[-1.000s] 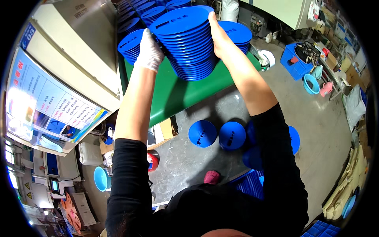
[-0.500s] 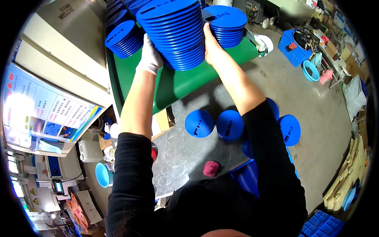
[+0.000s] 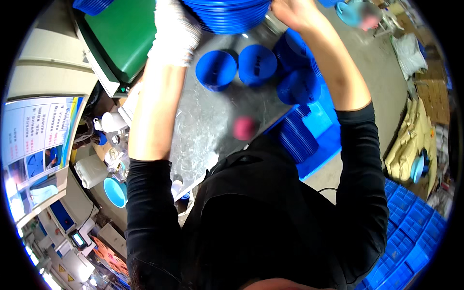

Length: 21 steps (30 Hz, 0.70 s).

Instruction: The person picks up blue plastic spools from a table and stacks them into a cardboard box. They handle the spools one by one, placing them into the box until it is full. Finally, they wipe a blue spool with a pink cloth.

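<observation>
A tall stack of round blue plastic discs (image 3: 227, 18) is held between my two hands at the top edge of the view, above the grey marbled table (image 3: 193, 125). My left hand (image 3: 176, 36), in a white knitted glove, presses the stack's left side. My right hand (image 3: 294, 13), bare, is at its right side, with the fingertips partly cut off by the frame. The top of the stack is out of view. Nearer on the table stand blue disc piles, among them a left pile (image 3: 216, 71) and a middle pile (image 3: 257, 65).
A green conveyor belt (image 3: 123, 41) runs at the upper left, with another blue stack (image 3: 93, 5) on it. A blurred dark-red object (image 3: 244, 128) lies on the table. Against the table's right side is a blue crate (image 3: 321, 162) holding discs. Blue crates (image 3: 411, 232) fill the lower right.
My hands have carried the tall stack off the green belt and over to the table. The view has turned rightward, so the belt now sits at the upper left.
</observation>
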Each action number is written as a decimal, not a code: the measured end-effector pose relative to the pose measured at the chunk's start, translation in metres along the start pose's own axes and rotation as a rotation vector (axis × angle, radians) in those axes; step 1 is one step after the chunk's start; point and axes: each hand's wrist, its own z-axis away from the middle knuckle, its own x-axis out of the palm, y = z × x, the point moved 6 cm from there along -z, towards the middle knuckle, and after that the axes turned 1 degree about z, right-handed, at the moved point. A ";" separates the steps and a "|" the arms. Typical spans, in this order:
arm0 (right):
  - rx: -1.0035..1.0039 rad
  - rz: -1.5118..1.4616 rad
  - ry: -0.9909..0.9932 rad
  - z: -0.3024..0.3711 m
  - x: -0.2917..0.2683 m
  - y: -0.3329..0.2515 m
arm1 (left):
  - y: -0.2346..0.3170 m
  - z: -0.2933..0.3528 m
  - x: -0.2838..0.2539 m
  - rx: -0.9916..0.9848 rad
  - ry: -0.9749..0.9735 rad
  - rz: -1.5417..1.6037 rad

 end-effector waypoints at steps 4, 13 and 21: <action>0.083 0.409 0.438 0.117 -0.008 0.013 | -0.040 0.066 -0.024 0.051 0.066 -0.163; 0.063 0.090 1.050 0.324 -0.110 0.179 | -0.199 0.203 -0.169 -0.419 0.126 0.122; 0.065 -0.179 1.214 0.385 -0.235 0.331 | -0.341 0.214 -0.343 -0.343 -0.165 -0.781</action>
